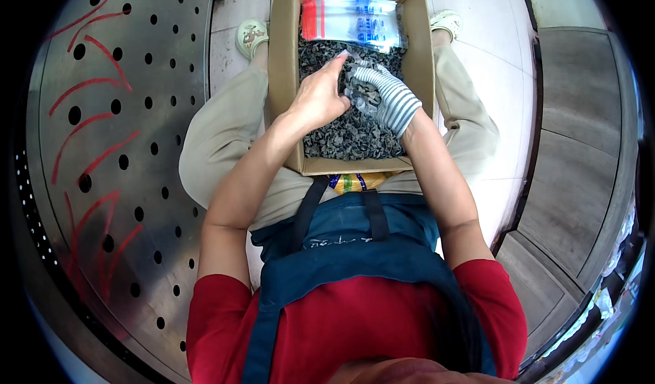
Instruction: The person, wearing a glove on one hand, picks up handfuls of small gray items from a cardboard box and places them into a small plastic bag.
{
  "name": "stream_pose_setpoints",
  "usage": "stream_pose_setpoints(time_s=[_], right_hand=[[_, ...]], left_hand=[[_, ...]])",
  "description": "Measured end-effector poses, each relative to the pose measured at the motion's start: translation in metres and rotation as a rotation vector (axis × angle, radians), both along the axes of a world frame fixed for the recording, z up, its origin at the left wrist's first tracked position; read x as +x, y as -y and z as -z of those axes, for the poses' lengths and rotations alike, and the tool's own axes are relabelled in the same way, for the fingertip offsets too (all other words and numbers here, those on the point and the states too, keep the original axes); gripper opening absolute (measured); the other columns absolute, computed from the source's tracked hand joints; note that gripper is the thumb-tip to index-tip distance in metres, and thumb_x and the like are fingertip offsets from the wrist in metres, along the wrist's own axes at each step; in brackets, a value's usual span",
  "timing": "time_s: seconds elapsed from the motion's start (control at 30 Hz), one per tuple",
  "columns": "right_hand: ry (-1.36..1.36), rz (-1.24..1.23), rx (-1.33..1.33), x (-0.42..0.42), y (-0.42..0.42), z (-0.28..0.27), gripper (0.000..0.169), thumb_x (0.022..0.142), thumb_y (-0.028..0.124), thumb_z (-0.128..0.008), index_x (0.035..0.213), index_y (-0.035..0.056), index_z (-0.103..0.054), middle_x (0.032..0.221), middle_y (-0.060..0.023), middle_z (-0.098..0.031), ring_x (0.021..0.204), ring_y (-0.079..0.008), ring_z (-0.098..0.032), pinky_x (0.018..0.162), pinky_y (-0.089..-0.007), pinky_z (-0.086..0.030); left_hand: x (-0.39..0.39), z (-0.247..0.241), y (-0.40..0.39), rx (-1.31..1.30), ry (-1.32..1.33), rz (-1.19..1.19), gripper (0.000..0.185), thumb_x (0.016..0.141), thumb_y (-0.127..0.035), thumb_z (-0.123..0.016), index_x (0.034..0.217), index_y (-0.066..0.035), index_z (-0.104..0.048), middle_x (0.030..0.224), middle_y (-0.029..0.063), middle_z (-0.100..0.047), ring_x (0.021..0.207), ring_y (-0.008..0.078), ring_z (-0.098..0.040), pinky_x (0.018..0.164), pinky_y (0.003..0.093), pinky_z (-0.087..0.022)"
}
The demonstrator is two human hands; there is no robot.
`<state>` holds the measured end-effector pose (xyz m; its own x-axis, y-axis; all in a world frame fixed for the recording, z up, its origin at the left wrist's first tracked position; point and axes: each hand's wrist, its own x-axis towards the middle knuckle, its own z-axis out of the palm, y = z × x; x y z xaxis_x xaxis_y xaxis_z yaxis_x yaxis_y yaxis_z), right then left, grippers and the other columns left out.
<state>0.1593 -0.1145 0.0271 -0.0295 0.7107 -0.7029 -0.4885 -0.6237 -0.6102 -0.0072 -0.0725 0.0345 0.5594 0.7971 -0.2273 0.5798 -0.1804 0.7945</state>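
Observation:
My bare left hand [321, 94] is over the cardboard box, thumb and forefinger spread at the edge of a clear plastic bag [349, 60]. Facing it, my right hand [395, 97] wears a grey-and-white striped knit glove and curls around a clump of dark dried flakes [369, 93]. Where the bag ends and the loose flakes begin is hard to see. Beneath both hands, a deep layer of dark, curled dried flakes [348, 141], resembling dried wood ear fungus, fills the box. A stack of clear bags [345, 20] with red bands and blue print lies on the far part of this layer.
The open cardboard box [284, 41] stands between my legs on a pale tiled floor [504, 97]. A perforated metal panel [143, 128] with red marks runs along the left. Grey wood-look panels [573, 143] are on the right. A yellow printed package [358, 182] shows under the box's near edge.

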Motion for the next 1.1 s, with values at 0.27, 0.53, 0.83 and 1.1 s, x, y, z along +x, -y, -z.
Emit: stream_pose_setpoints(time_s=[0.27,0.53,0.83,1.1], right_hand=[[-0.181,0.155,0.037,0.006,-0.005,-0.006,0.028,0.091,0.027,-0.066,0.114,0.011,-0.065,0.107,-0.0073,-0.067,0.09,-0.0223,-0.065,0.076,-0.0368,-0.056],[0.143,0.122,0.182,0.029,0.007,-0.017,0.05,0.093,0.032,-0.064,0.131,0.0013,-0.053,0.121,-0.0128,-0.062,0.096,-0.0221,-0.063,0.079,-0.0355,-0.056],[1.046,-0.802,0.274,-0.001,0.069,0.099,0.038,0.079,0.034,-0.067,0.111,0.0137,-0.071,0.1,-0.0135,-0.07,0.095,-0.0329,-0.066,0.093,-0.0387,-0.05],[1.433,-1.524,0.635,-0.065,0.059,0.096,0.061,0.076,0.044,-0.074,0.131,0.0212,-0.059,0.146,-0.0077,-0.045,0.141,-0.0347,-0.032,0.104,-0.0678,-0.033]], left_hand=[[0.0,0.015,0.0,0.062,0.053,0.019,0.088,0.069,-0.002,-0.074,0.149,-0.008,-0.036,0.097,0.0168,-0.065,0.081,0.0267,-0.065,0.08,0.0381,-0.052],[-0.004,0.009,-0.008,-0.042,0.014,-0.032,0.086,0.07,-0.002,-0.07,0.149,-0.002,-0.036,0.097,0.0134,-0.068,0.078,0.0188,-0.065,0.08,0.0335,-0.054],[-0.007,0.012,-0.011,0.004,-0.035,-0.08,0.087,0.069,-0.007,-0.073,0.148,-0.004,-0.039,0.101,0.0172,-0.068,0.094,0.0254,-0.067,0.09,0.0349,-0.05],[-0.006,0.017,-0.012,-0.069,0.036,-0.061,0.079,0.072,-0.002,-0.064,0.147,-0.001,-0.039,0.108,0.017,-0.069,0.074,0.0188,-0.07,0.077,0.0337,-0.055]])
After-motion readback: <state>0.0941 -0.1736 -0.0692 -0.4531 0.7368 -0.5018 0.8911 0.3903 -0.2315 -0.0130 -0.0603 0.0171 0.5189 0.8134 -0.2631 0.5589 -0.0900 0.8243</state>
